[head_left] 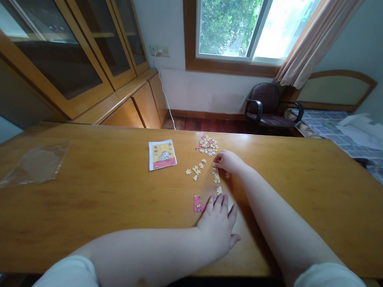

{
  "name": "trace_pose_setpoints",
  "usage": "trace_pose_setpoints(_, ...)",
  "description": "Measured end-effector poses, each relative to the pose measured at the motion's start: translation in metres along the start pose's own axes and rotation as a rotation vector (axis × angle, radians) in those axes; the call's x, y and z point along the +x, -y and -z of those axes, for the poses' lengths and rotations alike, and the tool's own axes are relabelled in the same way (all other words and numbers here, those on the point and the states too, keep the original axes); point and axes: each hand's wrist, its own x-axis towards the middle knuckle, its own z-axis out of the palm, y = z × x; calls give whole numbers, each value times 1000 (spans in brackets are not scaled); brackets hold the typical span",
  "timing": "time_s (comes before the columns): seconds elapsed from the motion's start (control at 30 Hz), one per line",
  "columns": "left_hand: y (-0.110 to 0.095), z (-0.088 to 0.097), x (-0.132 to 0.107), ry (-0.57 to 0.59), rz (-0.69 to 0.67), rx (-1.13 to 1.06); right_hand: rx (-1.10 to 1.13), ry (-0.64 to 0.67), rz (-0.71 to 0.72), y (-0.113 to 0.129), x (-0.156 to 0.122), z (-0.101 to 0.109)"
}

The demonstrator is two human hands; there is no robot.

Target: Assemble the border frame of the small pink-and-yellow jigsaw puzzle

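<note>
My left hand (pixel 217 223) lies flat with its fingers stretched out, over part of a joined pink corner of a jigsaw puzzle (pixel 197 204). Just past its fingertips sits a small pale yellow piece group (pixel 219 190). My right hand (pixel 230 161) is pinched at the top end of a joined yellow strip of puzzle pieces (pixel 216 175); what lies between the fingertips is too small to make out. Several loose yellow pieces (pixel 196 170) are scattered left of the strip. Behind them is a heap of mixed puzzle pieces (pixel 208 145).
A printed picture card (pixel 162 155) with a white cartoon figure lies left of the pieces. A clear plastic bag (pixel 35 164) rests on the wooden table (pixel 113 199) at far left. Beyond the table stand an office chair (pixel 269 104), a glass-door cabinet (pixel 97 42) and a bed (pixel 335 124).
</note>
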Motion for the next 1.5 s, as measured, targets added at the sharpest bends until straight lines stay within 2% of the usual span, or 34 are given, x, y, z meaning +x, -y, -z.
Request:
trace_pose_setpoints(0.3, -1, 2, 0, 17, 5, -3, -53, 176, 13, -2, 17, 9)
trace_pose_setpoints(0.4, 0, 2, 0, 17, 4, 1, -50, 190, 19, -1, 17, 9)
trace_pose_setpoints(0.47, 0, 2, 0, 16, -2, 5, -47, 161, 26, 0, 14, 9)
trace_pose_setpoints(0.63, 0, 2, 0, 2, -8, 10, -36, -10, 18, -5, 8, 6)
trace_pose_setpoints(0.97, -1, -1, 0, 1, 2, -11, 56, -55, 21, -22, -11, 4)
trace_pose_setpoints(1.1, -2, 1, 1, 17, 2, -16, 55, -84, -20, -28, -25, 2)
trace_pose_setpoints(1.2, -1, 1, 1, 18, -1, -9, 12, -221, -58, -26, -36, -3)
trace_pose_setpoints(1.27, -1, 0, 1, 13, 0, -2, -31, -302, -12, -20, -42, -8)
trace_pose_setpoints(1.4, -1, 0, 1, 2, 5, 2, -105, -235, 135, -13, -44, -17)
trace_pose_setpoints(1.5, -2, 1, 0, 4, 12, 7, -90, -219, 131, -18, -44, -19)
